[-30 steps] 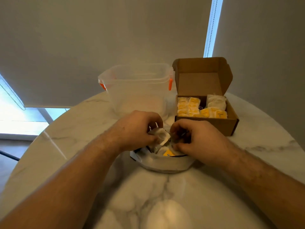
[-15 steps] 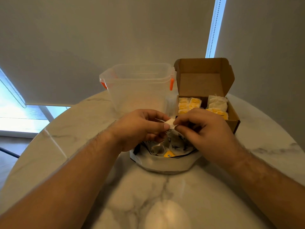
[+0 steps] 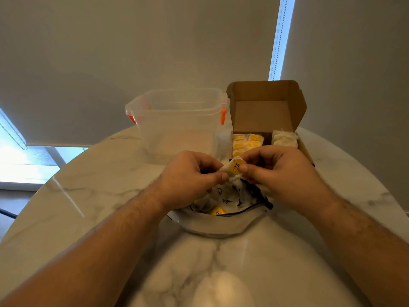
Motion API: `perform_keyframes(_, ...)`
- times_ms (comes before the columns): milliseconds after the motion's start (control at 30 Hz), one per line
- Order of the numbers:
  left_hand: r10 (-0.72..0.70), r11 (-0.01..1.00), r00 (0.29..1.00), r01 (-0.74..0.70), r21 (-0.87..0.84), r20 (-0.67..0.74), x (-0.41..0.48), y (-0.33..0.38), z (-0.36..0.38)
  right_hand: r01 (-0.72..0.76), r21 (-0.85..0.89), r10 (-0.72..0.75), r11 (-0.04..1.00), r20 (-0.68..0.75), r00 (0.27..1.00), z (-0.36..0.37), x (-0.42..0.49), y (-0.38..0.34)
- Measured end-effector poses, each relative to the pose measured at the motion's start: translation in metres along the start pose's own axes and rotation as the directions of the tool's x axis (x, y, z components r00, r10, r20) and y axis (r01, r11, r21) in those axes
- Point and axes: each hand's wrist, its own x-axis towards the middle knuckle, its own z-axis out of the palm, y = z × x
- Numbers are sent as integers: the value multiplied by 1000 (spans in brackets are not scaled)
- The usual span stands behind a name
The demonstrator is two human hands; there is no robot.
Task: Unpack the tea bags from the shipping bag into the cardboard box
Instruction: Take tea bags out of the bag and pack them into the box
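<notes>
Pinching tea bag (image 3: 235, 169), held between hands (image 3: 190, 178) (image 3: 281, 173)

A round white marble counter (image 3: 106, 173) is filling the lower half, with a soft glare (image 3: 221, 289) pooling at 6 o'clock. Two grey roller blinds, the left blind (image 3: 110, 52) and the right blind (image 3: 354, 63), are covering the far side. Daylight is entering through a narrow gap (image 3: 287, 23) at 1 o'clock, beside a bead chain (image 3: 278, 47), and through the window (image 3: 17, 167) below the left blind's hem at 9 o'clock. A dark floor (image 3: 15, 204) is showing beneath it.
</notes>
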Motion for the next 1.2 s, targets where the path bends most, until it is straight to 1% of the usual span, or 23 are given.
perform_keyframes(67, 23, 999, 1000, -22, 38, -12, 1, 2, 3, -28, -37, 28, 999, -2, 1000, -12, 5, -5)
perform_keyframes(133, 71, 993, 996, -67, 94, -49, 4, 7, 6, -35, -134, 29, 990, -51, 998, -31, 16, -11)
perform_keyframes(200, 118, 972, 988, -96, 215, -95, 11, 13, 8, -47, -221, 26, 974, -97, 995, -53, 32, -13)
perform_keyframes(300, 252, 888, 962, -186, 421, -108, 27, 18, 12, -88, -339, 51, 937, -118, 992, -79, 56, -14)
perform_keyframes(367, 320, 834, 943, -236, 499, -88, 37, 15, 16, -107, -422, 88, 900, -64, 994, -89, 71, -13)
perform_keyframes(433, 353, 798, 932, -254, 547, -81, 45, 9, 20, -126, -498, 158, 858, 21, 987, -94, 83, -13)
perform_keyframes(567, 437, 768, 894, -310, 560, -104, 46, -1, 25, -130, -620, 280, 774, 151, 948, -92, 100, -11)
perform_keyframes(667, 474, 746, 877, -351, 565, -81, 46, -6, 25, -112, -719, 331, 686, 172, 928, -81, 107, -3)
perform_keyframes(700, 479, 748, 874, -360, 557, -78, 46, -7, 25, -98, -748, 322, 656, 159, 933, -77, 108, 0)
perform_keyframes(767, 491, 753, 868, -378, 538, -78, 46, -10, 26, -57, -783, 253, 619, 131, 959, -70, 106, 8)
perform_keyframes(833, 499, 756, 863, -389, 527, -79, 45, -11, 26, -17, -795, 172, 606, 110, 979, -67, 101, 14)
perform_keyframes(900, 501, 760, 861, -390, 520, -86, 44, -11, 27, -5, -792, 125, 611, 91, 988, -67, 95, 16)
perform_keyframes(967, 502, 765, 860, -389, 513, -95, 44, -12, 28, -10, -773, 123, 634, 88, 988, -69, 90, 15)
perform_keyframes(1033, 501, 768, 859, -388, 510, -102, 44, -12, 29, -8, -775, 162, 632, 122, 979, -69, 86, 12)
perform_keyframes(1100, 495, 769, 863, -381, 513, -102, 45, -11, 29, 23, -825, 197, 564, 161, 967, -65, 84, 11)
perform_keyframes(1133, 490, 769, 866, -376, 517, -99, 45, -11, 28, 33, -849, 200, 528, 162, 966, -62, 84, 12)
perform_keyframes(1200, 482, 769, 872, -373, 519, -88, 44, -9, 26, 27, -867, 191, 497, 139, 972, -59, 84, 13)
